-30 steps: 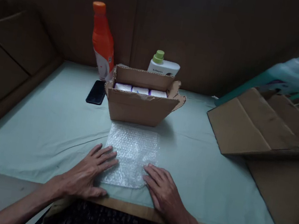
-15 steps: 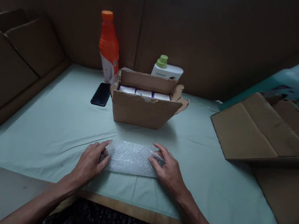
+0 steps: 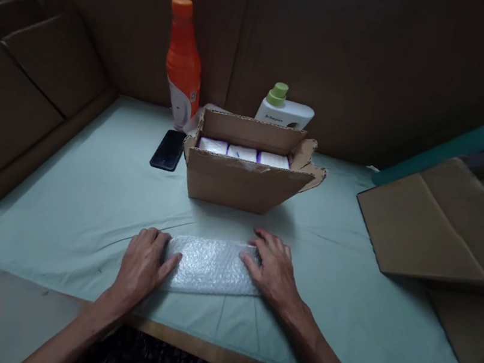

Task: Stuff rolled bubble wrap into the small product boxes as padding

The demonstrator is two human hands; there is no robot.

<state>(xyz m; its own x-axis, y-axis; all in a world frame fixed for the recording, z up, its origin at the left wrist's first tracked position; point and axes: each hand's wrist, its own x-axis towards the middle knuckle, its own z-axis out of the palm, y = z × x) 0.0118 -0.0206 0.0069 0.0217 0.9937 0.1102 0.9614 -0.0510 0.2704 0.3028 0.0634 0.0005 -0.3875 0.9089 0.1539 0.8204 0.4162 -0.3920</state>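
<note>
A folded sheet of bubble wrap (image 3: 210, 266) lies flat on the pale green tablecloth (image 3: 85, 194) near the front edge. My left hand (image 3: 142, 263) rests palm down on its left end. My right hand (image 3: 271, 266) presses flat on its right end, fingers spread. Behind the wrap stands an open cardboard box (image 3: 245, 173) with three white packets (image 3: 242, 152) in a row inside.
An orange bottle (image 3: 183, 66) and a white bottle with a green cap (image 3: 284, 108) stand behind the box. A black phone (image 3: 168, 149) lies left of it. Flattened cardboard (image 3: 445, 224) lies at the right, and more cardboard (image 3: 18, 93) leans at the left.
The bubble wrap lay open as a long sheet and is now folded in half. Both hands moved forward from its near edge and now press down on the folded ends.
</note>
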